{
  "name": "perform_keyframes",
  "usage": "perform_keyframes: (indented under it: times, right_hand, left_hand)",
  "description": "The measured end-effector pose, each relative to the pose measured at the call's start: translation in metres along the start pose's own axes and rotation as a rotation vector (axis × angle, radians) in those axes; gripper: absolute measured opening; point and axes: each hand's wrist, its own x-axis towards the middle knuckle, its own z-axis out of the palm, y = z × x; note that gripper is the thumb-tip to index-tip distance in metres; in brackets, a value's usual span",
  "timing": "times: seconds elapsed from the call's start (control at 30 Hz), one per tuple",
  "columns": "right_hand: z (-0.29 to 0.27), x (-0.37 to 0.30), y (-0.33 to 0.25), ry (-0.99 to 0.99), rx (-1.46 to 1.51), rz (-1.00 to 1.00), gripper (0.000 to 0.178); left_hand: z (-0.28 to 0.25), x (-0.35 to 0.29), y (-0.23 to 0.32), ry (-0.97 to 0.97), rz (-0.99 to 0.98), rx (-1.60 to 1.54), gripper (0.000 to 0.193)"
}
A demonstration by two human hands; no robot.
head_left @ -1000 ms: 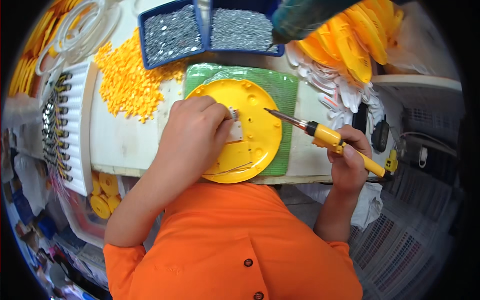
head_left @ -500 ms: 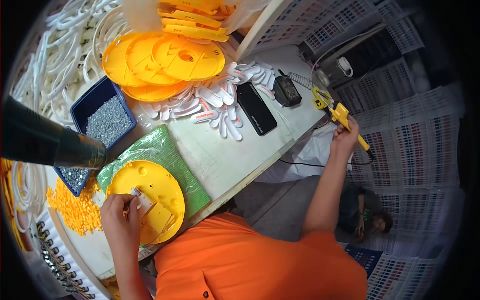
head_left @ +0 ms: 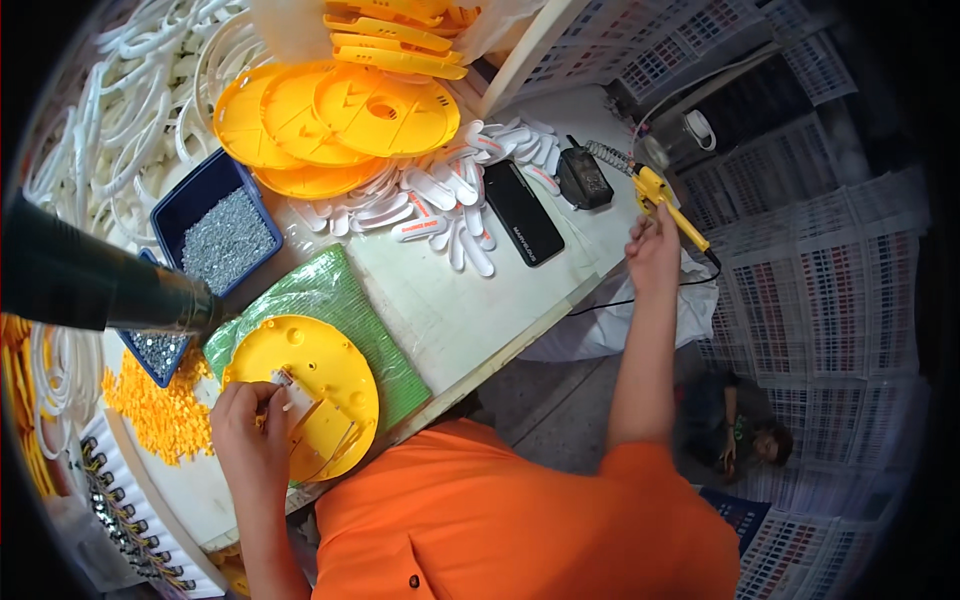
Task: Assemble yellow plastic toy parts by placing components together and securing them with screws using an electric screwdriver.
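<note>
My left hand (head_left: 250,425) is closed in a pinch over the left side of a round yellow plastic housing (head_left: 350,380). A whitish block with a small circuit part (head_left: 303,395) sits inside the housing by the fingertips; what they pinch is hidden. The housing rests on a green foam pad (head_left: 385,345) under clear film. At the right, my right hand (head_left: 652,255) is beside a yellow soldering iron (head_left: 680,218), its fingers loosely apart and not wrapped round the handle. The iron's tip end points into the coiled-spring holder (head_left: 610,155) on a dark base (head_left: 583,178).
Blue bins of screws (head_left: 225,235), orange small parts (head_left: 160,410) and a dark cylindrical tool (head_left: 100,270) lie left. Beyond are yellow covers (head_left: 385,110), white oval pieces (head_left: 430,190) and a black phone (head_left: 525,215). A person (head_left: 745,425) is lower right, near plastic crates (head_left: 830,290).
My right hand has moved left and let go of the soldering iron, which now sits with its tip at the spring holder. My left hand stays at the yellow housing.
</note>
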Motion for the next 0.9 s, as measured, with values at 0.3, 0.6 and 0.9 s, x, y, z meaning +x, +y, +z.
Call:
perform_keyframes:
  times: [0.3, 0.6, 0.9]
  right_hand:
    - [0.113, -0.206, 0.089, -0.964, -0.589, -0.734, 0.007]
    - [0.195, -0.331, 0.139, -1.918, -0.506, -1.363, 0.037]
    - [0.204, -0.331, 0.121, -1.941, -0.559, -1.215, 0.036]
  left_hand:
    - [-0.033, 0.003, -0.012, 0.102, 0.067, -0.05, 0.01]
    - [-0.072, -0.068, -0.081, 0.45, -0.35, -0.164, 0.011]
    - [-0.04, -0.023, -0.104, 0.248, 0.027, 0.364, 0.012]
